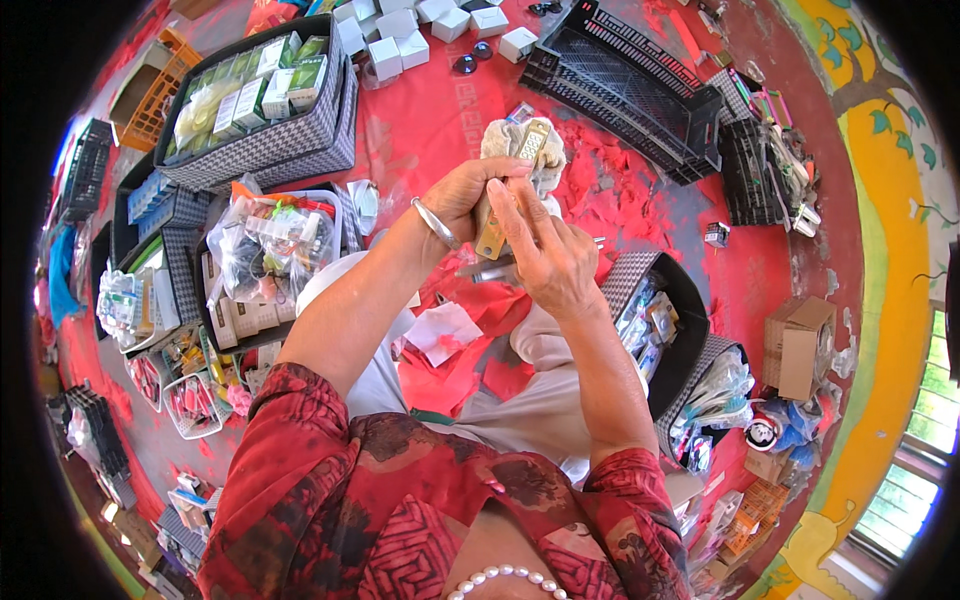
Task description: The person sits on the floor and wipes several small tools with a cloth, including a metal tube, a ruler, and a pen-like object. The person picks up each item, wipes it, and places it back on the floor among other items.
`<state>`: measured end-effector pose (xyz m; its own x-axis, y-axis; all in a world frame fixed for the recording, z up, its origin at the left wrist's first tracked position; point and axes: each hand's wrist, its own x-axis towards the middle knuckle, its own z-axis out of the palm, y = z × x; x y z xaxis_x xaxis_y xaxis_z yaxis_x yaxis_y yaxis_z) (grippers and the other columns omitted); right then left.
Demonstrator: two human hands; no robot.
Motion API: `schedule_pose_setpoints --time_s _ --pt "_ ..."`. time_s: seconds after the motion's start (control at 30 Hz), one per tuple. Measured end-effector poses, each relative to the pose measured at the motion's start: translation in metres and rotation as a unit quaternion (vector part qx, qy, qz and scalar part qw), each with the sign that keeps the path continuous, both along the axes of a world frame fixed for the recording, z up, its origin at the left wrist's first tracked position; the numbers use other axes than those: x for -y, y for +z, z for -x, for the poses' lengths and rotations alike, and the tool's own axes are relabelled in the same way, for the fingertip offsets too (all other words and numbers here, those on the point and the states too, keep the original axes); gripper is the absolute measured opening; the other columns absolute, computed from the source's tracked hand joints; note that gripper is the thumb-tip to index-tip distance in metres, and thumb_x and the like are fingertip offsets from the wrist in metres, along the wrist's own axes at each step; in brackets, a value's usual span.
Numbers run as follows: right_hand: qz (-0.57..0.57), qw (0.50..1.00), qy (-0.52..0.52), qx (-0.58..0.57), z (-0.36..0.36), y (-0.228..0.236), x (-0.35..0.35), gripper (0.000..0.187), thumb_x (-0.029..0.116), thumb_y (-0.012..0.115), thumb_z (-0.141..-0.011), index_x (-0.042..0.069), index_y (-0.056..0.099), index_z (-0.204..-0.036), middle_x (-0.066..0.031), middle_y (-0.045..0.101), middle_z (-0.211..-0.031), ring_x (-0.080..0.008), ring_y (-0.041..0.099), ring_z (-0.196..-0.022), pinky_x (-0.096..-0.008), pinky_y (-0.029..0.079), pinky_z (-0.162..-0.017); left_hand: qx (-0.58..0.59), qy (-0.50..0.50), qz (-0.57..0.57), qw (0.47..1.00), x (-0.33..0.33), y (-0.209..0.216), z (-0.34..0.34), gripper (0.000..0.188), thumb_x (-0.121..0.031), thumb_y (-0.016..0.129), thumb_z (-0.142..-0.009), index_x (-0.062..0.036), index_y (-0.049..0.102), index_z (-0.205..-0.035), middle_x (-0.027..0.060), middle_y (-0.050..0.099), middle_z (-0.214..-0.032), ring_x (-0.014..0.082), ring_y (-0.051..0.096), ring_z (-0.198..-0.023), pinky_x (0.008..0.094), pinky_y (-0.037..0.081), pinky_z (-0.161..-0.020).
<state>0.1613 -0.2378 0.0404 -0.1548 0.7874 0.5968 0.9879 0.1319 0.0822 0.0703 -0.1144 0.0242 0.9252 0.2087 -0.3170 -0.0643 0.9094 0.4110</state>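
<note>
A long gold-coloured metal plate (533,143) with a row of openings or figures sits between my hands, tilted up toward the far side. My left hand (468,198), a silver bangle at its wrist, is closed around its middle. From the right, my right hand (557,262) has its fingers pressed together against the same plate, close to the left thumb. The plate's lower end (490,243) shows below the fingers. Behind it is a crumpled beige cloth (552,172). Partly hidden under my right hand is a grey metal piece (488,269).
Checked bins (345,130) with boxes and bagged goods stand at left; another dark bin (690,325) is at right. A black crate (630,85) lies far right, near white boxes (398,52). Red scraps (635,200) litter the floor. A cardboard box (797,350) sits near the wall.
</note>
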Motion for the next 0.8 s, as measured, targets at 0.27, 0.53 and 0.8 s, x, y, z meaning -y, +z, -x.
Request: schedule_pose_setpoints --time_s 0.27,0.53,0.8 --pt "-0.049 0.993 -0.010 -0.108 0.000 0.015 0.011 0.033 0.002 0.053 -0.079 0.000 0.054 -0.112 -0.0159 0.060 -0.104 -0.0196 0.063 -0.078 -0.0299 0.048 -0.057 0.032 0.059 0.036 0.997 -0.004 -0.013 -0.004 0.034 -0.012 0.060 -0.070 -0.0051 0.051 -0.102 0.0106 0.058 -0.078 0.0197 0.058 -0.062 0.0349 0.051 -0.052" --pt "0.052 0.648 -0.161 -0.743 -0.035 0.010 0.003 0.029 0.008 0.065 -0.077 -0.003 0.058 -0.102 -0.0013 0.055 -0.062 -0.0021 0.035 -0.042 -0.0179 0.024 -0.038 -0.083 0.000 -0.257 0.963 0.027 -0.003 -0.007 0.035 -0.001 0.066 -0.062 0.0024 0.054 -0.095 0.0125 0.060 -0.075 0.0173 0.060 -0.056 0.0305 0.049 -0.048" --pt "0.025 0.694 -0.185 -0.696 -0.044 0.005 0.003 0.018 0.004 0.067 -0.073 -0.002 0.061 -0.088 0.0011 0.050 -0.059 -0.0033 0.034 -0.041 -0.0186 0.024 -0.039 -0.127 -0.035 -0.392 0.910 0.024 -0.014 -0.012 0.029 -0.008 0.068 -0.065 0.0000 0.059 -0.092 0.0098 0.062 -0.081 0.0155 0.059 -0.062 0.0300 0.049 -0.056"
